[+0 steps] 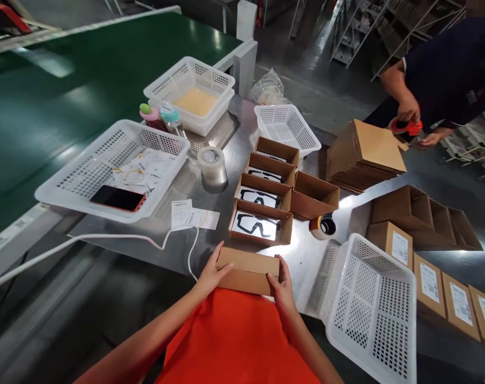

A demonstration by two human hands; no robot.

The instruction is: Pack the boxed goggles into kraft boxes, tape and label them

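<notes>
Between my two hands is a closed brown cardboard box, held close to my body at the table's front edge. My left hand grips its left end, with the thumb on top. At the right end my right hand has its fingers round the side and its thumb on the near face. Just beyond, several open cardboard boxes stand in a row, with white packs picturing black goggles inside. Beside them stands another open box, and a dark-and-orange tape roll sits near it.
White baskets stand right, left and behind. A phone lies in the left one. Clear tape rolls, papers and a white cable are nearby. Flattened cardboard is stacked right, near a person's hand holding red tape.
</notes>
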